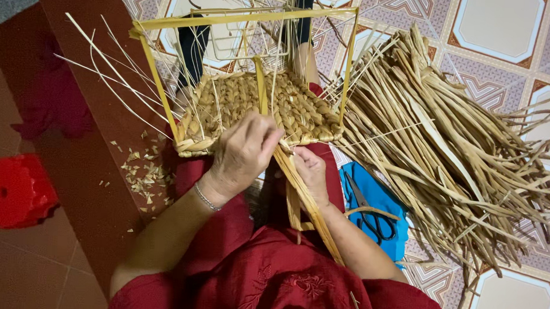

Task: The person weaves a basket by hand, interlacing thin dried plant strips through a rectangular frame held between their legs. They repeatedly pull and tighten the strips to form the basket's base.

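Note:
A half-woven straw basket (301, 110) on a yellow wire frame (243, 18) rests on my lap. My left hand (241, 150) is closed at the near edge of the weave, pinching a straw strand. Just right of it, my right hand (311, 171) grips a thick tan strand (307, 201) that runs from the weave down over my red clothing. Thin pale stakes fan out from the basket to the left.
A big pile of dried straw strands (458, 142) lies on the tiled floor at right. Black scissors (370, 216) rest on a blue cloth (395, 201). A red plastic stool (14, 191) stands at left. Straw clippings (141, 174) lie scattered by my knee.

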